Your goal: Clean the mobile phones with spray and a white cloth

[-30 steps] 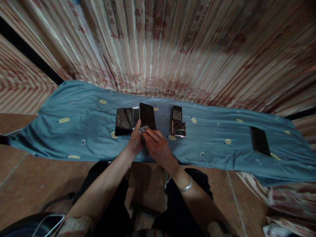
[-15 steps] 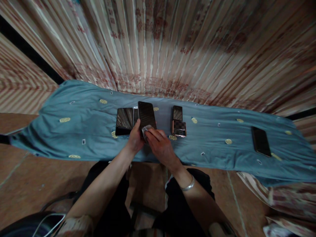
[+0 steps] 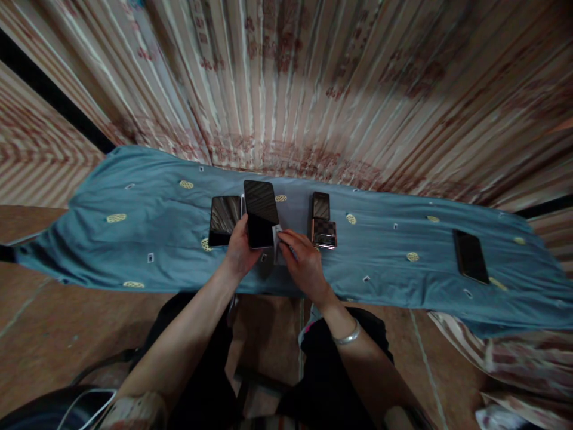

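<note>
A long counter is draped in a blue-grey cloth dotted with yellow ovals. Taking the gold checkered phone as the mark: a small dark phone lies touching it behind, a dark phone lies to its left, and a black phone lies well apart to its right.

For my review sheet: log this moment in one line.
left hand: holds black phone | right hand: holds wipe cloth beside it | blue cloth: other phones

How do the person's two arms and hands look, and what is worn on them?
Both forearms are bare, with no sleeves in view. The right hand has a silver bangle at its wrist. The left hand shows no jewellery or glove. No rings are visible on either hand.
</note>
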